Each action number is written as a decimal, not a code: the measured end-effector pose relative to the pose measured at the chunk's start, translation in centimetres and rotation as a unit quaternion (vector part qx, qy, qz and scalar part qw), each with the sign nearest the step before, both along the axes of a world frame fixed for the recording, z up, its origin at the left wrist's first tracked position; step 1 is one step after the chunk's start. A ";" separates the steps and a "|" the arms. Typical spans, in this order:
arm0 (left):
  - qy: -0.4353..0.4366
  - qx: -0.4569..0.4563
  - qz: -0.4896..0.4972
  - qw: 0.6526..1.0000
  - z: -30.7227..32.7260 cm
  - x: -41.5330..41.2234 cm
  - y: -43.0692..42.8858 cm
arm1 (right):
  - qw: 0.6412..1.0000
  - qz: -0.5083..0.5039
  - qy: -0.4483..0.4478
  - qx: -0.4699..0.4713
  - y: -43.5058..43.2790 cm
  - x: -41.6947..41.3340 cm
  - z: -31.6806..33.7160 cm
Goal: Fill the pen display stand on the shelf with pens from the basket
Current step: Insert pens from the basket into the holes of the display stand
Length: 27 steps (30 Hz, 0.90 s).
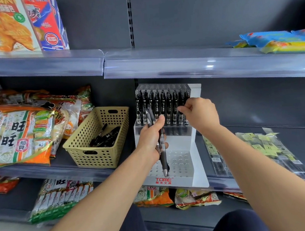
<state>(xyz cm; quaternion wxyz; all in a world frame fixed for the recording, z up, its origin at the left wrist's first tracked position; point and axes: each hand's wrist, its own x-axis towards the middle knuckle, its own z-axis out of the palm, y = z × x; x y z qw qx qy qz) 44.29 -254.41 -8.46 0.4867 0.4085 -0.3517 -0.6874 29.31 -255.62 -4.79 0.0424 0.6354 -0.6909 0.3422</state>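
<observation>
The dark grey middle shelf (60, 161) carries a heap of snack bags (21, 129) at the left. Beside them sits a beige perforated basket (97, 148), then a white pen display stand (181, 164) just beside it. Flat clear packets (256, 149) lie at the right. On the upper shelf (162, 60) stand boxes (9, 26) and blue wrapped packets (279, 40).

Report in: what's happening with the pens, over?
Left hand grips bunch of pens. Right hand pinches pen in top row of stand. Lower tier empty; basket holds more. Nothing blocking.
</observation>
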 end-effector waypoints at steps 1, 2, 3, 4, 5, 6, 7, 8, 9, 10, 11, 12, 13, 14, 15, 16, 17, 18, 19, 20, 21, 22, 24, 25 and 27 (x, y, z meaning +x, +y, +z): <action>0.005 0.003 -0.004 1.000 0.0 0.0 0.0 | 1.000 -0.001 -0.006 0.001 -0.1 0.0 0.0; 0.010 0.005 -0.009 1.000 0.0 0.1 0.1 | 1.000 -0.002 -0.012 0.001 -0.1 -0.1 -0.1; 0.013 0.005 -0.012 1.000 0.1 0.1 0.2 | 1.000 -0.005 -0.019 -0.003 0.0 -0.1 -0.1; 0.014 0.006 -0.011 1.000 0.2 0.1 0.2 | 1.000 -0.005 -0.025 -0.011 0.3 0.1 -0.1; 0.015 0.007 -0.008 1.000 0.3 0.2 0.3 | 0.999 0.004 -0.030 -0.019 0.6 0.3 -0.2; 0.015 0.008 -0.001 1.000 0.3 0.2 0.4 | 0.999 0.024 -0.037 -0.020 1.1 0.6 -0.2; 0.016 0.010 0.006 1.000 0.3 0.3 0.4 | 0.997 0.057 -0.053 -0.010 1.5 1.0 -0.2; 0.019 0.013 0.014 1.000 0.3 0.3 0.4 | 0.991 0.101 -0.090 0.016 1.8 1.4 -0.1; 0.023 0.015 0.022 0.999 0.3 0.3 0.4 | 0.976 0.150 -0.149 0.057 2.2 1.9 0.0; 0.022 0.016 0.029 0.999 0.3 0.3 0.4 | 0.951 0.194 -0.216 0.103 2.5 2.2 0.1; 0.017 0.013 0.035 0.999 0.3 0.3 0.5 | 0.927 0.222 -0.266 0.142 2.7 2.4 0.2; 0.012 0.007 0.041 0.999 0.3 0.3 0.6 | 0.910 0.242 -0.291 0.170 2.9 2.4 0.2; 0.013 0.001 0.044 0.999 0.4 0.3 0.7 | 0.900 0.252 -0.300 0.189 3.0 2.4 0.2; 0.017 -0.005 0.044 0.999 0.5 0.3 0.7 | 0.896 0.255 -0.301 0.204 3.0 2.4 0.2; 0.020 -0.008 0.042 0.999 0.6 0.3 0.8 | 0.894 0.254 -0.298 0.218 3.0 2.5 0.2; 0.018 -0.011 0.041 0.999 0.6 0.3 0.8 | 0.892 0.250 -0.300 0.230 3.0 2.5 0.2; 0.014 -0.013 0.040 0.999 0.7 0.3 0.9 | 0.886 0.246 -0.310 0.240 3.0 2.5 0.2; 0.009 -0.017 0.039 0.999 0.7 0.2 0.9 | 0.878 0.245 -0.327 0.248 3.0 2.5 0.2; 0.005 -0.021 0.038 0.999 0.8 0.2 1.0 | 0.869 0.247 -0.347 0.252 3.0 2.4 0.2; 0.000 -0.023 0.039 0.999 0.8 0.2 1.0 | 0.859 0.250 -0.368 0.253 3.0 2.3 0.4; -0.006 -0.023 0.042 0.999 0.8 0.1 1.0 | 0.853 0.250 -0.386 0.248 3.1 2.1 0.6; -0.012 -0.021 0.046 0.999 0.7 0.1 1.0 | 0.850 0.247 -0.402 0.234 3.1 1.8 0.9; -0.013 -0.007 0.050 0.999 0.6 0.2 1.0 | 0.861 0.220 -0.421 0.183 3.3 1.1 1.7; -0.007 0.002 0.051 0.999 0.4 0.2 1.1 | 0.873 0.203 -0.418 0.150 3.3 0.7 2.1; 0.014 0.015 0.048 0.999 0.2 0.2 1.2 | 0.904 0.155 -0.391 0.080 3.2 -0.1 2.7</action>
